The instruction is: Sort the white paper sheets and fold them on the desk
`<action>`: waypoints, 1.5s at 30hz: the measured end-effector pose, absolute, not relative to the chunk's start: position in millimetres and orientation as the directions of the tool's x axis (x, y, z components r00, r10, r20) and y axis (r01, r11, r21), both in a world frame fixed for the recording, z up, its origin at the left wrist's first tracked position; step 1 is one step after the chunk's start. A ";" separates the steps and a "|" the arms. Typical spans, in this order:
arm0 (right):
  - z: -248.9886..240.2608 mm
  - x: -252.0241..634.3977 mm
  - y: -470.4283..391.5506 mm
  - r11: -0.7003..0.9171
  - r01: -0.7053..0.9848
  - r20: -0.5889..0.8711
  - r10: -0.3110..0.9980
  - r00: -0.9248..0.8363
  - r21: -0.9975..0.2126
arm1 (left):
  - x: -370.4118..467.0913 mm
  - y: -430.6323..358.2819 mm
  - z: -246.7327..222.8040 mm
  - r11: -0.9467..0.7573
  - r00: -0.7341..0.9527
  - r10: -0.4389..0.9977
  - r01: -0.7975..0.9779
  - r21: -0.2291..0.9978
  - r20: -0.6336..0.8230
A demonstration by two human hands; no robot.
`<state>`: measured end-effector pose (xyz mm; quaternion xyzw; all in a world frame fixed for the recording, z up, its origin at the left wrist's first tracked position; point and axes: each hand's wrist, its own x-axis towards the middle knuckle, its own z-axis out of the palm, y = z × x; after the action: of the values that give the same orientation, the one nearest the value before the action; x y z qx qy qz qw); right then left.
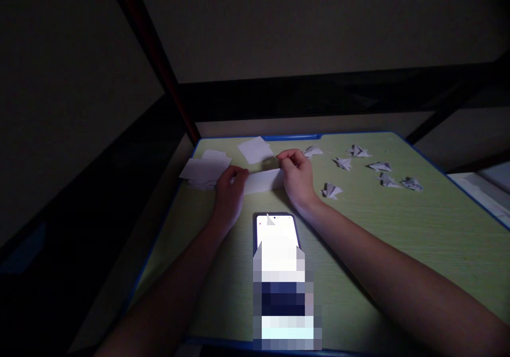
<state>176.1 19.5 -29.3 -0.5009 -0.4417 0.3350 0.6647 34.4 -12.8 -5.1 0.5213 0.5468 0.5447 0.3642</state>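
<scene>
Between my two hands stretches a white sheet of paper (263, 181), a wide, low strip that looks folded. My left hand (231, 191) grips its left end, thumb and fingers pinched together. At the right end my right hand (297, 176) holds the paper with curled fingers; part of that end is hidden behind the hand. A lit phone (277, 235) lies on the table just below the paper, its lower part blurred out. Close by my left hand is a stack of white paper (203, 170). Beyond the strip lies another white sheet (255, 150).
Several folded paper figures (358, 151) are scattered over the right side of the light green table (398, 229). One folded figure (330, 190) sits near my right wrist. The table has a blue edge (292, 137). White papers or books (482, 187) lie beyond its right side.
</scene>
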 end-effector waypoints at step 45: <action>-18.0 242.6 10.1 0.018 0.779 0.151 0.984 0.099 -0.627 | 13.4 -10.9 -20.2 -0.482 0.279 0.870 0.654 0.583 0.407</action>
<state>242.6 10.1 -18.0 -0.6791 -0.6487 0.1725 0.2970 13.4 -10.9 -20.2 0.7849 0.4855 0.3535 0.1526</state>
